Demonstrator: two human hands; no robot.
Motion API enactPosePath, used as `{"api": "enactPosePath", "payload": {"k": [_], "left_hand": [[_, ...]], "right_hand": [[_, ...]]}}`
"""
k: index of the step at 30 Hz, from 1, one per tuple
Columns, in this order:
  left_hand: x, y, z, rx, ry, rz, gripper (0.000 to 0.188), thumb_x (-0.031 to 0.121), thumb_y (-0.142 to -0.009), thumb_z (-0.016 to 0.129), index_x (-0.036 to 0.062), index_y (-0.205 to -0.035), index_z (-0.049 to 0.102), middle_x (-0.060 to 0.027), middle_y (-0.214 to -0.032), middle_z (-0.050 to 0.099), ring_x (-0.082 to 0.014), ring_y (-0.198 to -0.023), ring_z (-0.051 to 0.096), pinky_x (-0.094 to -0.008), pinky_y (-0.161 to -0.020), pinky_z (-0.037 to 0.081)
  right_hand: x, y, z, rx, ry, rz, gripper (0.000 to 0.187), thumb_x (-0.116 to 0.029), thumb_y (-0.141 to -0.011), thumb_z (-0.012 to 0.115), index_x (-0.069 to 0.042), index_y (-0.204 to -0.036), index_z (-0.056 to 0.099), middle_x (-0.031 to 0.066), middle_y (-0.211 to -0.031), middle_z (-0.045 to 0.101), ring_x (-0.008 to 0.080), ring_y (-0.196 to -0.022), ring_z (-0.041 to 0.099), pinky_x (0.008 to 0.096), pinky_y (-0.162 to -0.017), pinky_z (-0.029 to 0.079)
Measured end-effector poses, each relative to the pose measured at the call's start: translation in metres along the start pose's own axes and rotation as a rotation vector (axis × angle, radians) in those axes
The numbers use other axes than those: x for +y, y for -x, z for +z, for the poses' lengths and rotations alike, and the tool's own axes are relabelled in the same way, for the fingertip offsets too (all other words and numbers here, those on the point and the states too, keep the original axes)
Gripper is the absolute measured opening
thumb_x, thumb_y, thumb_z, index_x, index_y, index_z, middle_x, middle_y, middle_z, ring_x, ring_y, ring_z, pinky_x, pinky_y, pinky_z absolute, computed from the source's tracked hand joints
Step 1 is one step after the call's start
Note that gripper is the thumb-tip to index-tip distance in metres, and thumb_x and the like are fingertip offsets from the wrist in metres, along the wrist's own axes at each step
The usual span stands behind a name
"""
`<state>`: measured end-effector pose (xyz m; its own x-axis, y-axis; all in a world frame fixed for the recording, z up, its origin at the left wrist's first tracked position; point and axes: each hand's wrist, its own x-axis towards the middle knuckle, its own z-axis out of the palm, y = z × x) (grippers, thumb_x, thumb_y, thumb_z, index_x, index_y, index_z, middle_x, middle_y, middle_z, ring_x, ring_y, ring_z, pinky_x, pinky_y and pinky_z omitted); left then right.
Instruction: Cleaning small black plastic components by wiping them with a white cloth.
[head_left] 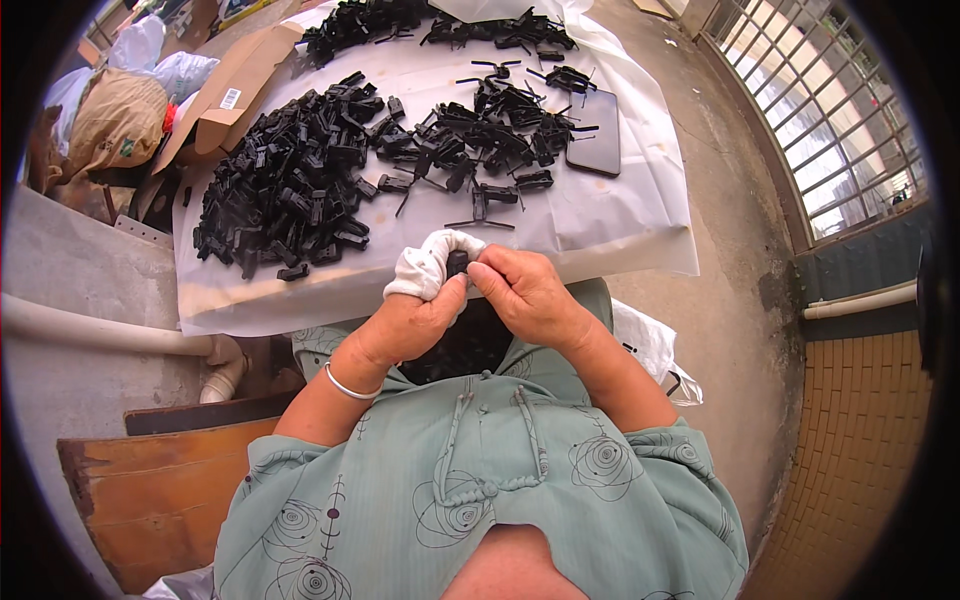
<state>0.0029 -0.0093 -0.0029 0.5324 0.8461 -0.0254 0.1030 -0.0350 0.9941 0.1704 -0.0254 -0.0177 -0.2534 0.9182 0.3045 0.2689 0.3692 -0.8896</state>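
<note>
Close to the table's front edge, my left hand (425,312) is closed, with a bunched white cloth (422,267) about its fingers. Between my two hands sits a small black plastic part (457,263), partly covered by fingers and cloth. My right hand (528,295) pinches at this part from the right, fingers curled against it. Beyond them, a thin black strip (480,225) and a few loose black plastic pieces (487,200) lie on the white table cover (580,235).
A big heap of black plastic parts (285,180) covers the table's left; smaller piles (500,120) spread over the middle and far side. A dark flat phone-like slab (594,135) lies at the right. Cardboard (235,90) and bags (120,115) stand at left, a barred window (820,110) at right.
</note>
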Motion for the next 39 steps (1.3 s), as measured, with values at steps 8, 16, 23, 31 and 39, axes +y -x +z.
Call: {"api": "enactPosePath", "payload": {"k": [8,16,23,31,39], "left_hand": [[-0.007,-0.002,0.004,0.062,-0.272,0.15,0.022,0.001,-0.082,0.043,-0.0001,-0.103,0.048,-0.0072,-0.084,0.052,-0.015,-0.074,0.049,-0.0281,-0.069,0.043],[-0.003,-0.004,-0.022,0.296,-0.56,0.302,0.039,0.001,-0.079,0.052,-0.0038,-0.117,0.047,-0.0217,-0.108,0.053,-0.0324,-0.098,0.055,-0.0334,-0.085,0.043],[0.007,-0.012,-0.054,0.55,-1.04,0.546,0.042,0.004,-0.073,0.065,-0.0004,-0.113,0.055,-0.0176,-0.109,0.057,-0.0321,-0.103,0.052,-0.0379,-0.09,0.041],[-0.033,-0.012,-0.029,0.107,0.899,-0.27,0.018,0.013,-0.089,0.054,0.0065,-0.106,0.051,-0.0073,-0.09,0.061,-0.0122,-0.064,0.06,-0.0238,-0.047,0.044],[-0.024,-0.016,0.003,0.344,0.305,0.131,0.024,0.013,-0.09,0.056,0.0043,-0.111,0.049,-0.0009,-0.084,0.058,-0.0064,-0.068,0.054,-0.0186,-0.056,0.044]], "right_hand": [[0.001,0.002,0.01,0.05,0.061,0.008,0.021,-0.013,-0.09,0.052,0.0,-0.074,0.049,0.0087,-0.059,0.044,0.0175,-0.053,0.037,0.03,-0.051,0.038],[0.019,0.0,0.01,0.124,0.082,0.002,0.017,-0.014,-0.088,0.054,-0.001,-0.077,0.053,0.0136,-0.067,0.053,0.0274,-0.056,0.047,0.0329,-0.054,0.041],[0.046,-0.012,-0.014,0.124,0.833,0.087,0.007,-0.01,-0.082,0.058,-0.003,-0.083,0.057,0.0141,-0.075,0.06,0.03,-0.066,0.058,0.0374,-0.059,0.047],[0.025,0.004,0.002,0.141,0.041,-0.014,0.008,-0.004,-0.078,0.062,-0.002,-0.086,0.061,0.0113,-0.072,0.059,0.0212,-0.06,0.054,0.029,-0.057,0.044],[-0.012,0.0,0.01,0.216,0.243,-0.304,0.017,-0.01,-0.076,0.069,0.0,-0.083,0.057,0.0082,-0.068,0.056,0.0144,-0.052,0.049,0.0262,-0.049,0.042]]}}
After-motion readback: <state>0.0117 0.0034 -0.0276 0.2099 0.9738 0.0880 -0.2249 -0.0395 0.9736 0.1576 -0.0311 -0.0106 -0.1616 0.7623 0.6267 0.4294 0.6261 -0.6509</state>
